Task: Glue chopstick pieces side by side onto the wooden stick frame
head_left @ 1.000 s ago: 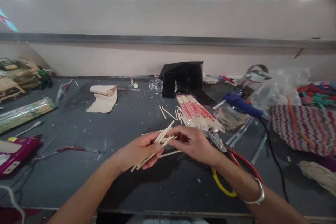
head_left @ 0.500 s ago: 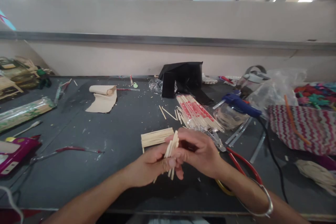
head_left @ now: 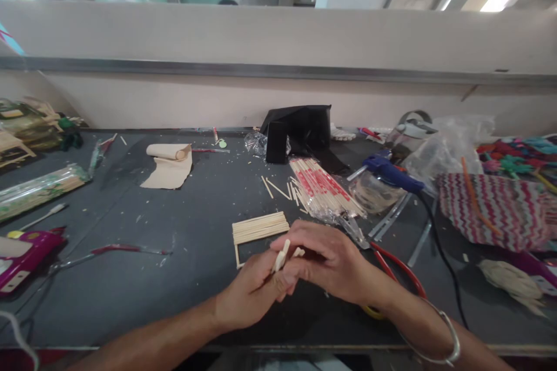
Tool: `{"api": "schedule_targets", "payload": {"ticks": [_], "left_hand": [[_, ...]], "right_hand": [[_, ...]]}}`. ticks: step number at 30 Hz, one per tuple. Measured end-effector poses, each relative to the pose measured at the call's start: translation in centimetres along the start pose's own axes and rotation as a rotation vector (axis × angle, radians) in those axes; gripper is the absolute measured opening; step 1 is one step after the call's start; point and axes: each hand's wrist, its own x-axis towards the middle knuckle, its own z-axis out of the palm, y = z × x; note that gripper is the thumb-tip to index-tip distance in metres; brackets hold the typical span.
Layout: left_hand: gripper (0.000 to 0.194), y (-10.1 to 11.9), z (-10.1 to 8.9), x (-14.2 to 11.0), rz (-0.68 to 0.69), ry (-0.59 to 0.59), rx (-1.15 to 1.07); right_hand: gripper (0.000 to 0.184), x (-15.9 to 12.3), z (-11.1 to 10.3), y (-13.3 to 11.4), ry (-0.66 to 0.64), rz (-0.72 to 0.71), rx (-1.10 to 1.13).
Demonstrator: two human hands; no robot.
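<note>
A small bundle of short wooden sticks (head_left: 281, 258) sits between my two hands near the table's front. My left hand (head_left: 256, 287) is closed around the bundle from below, thumb across it. Curled over the same bundle, my right hand (head_left: 326, 255) has its fingers against the stick ends. Only a few pale tips show; the rest is covered by fingers. Just behind my hands lies a flat panel of wooden sticks side by side (head_left: 260, 228), with a thin frame strip reaching toward me at its left.
Loose cut sticks (head_left: 291, 190) lie beside an opened pack of chopsticks (head_left: 324, 188). A blue glue gun (head_left: 391, 173) with a black cable and a red-handled tool (head_left: 402, 266) are at right. Further left are rolled brown paper (head_left: 172, 168) and a wrapped stick pack (head_left: 43, 188).
The sticks stood upright and well exposed between my fingers; now they sit lower and are mostly covered. My right hand has closed further over them. The view has shifted slightly.
</note>
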Motion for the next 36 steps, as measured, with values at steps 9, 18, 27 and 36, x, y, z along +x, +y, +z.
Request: {"api": "schedule_targets", "payload": {"ticks": [9, 18, 27, 36], "left_hand": [[0.027, -0.2, 2.6, -1.7, -0.061, 0.144, -0.203], [0.026, -1.4, 3.2, -1.8, -0.053, 0.234, -0.047], [0.033, -1.9, 3.4, -2.1, -0.016, 0.171, 0.002], [0.032, -2.0, 3.5, -2.1, -0.076, 0.134, 0.018]], "right_hand": [[0.007, -1.8, 1.6, -0.7, -0.008, 0.123, -0.122], [0.053, -3.0, 2.6, -1.3, 0.167, -0.035, -0.324], [0.063, -3.2, 2.0, -1.0, -0.017, -0.001, -0.081], [0.039, -2.8, 3.7, -0.4, 0.051, 0.115, 0.050]]}}
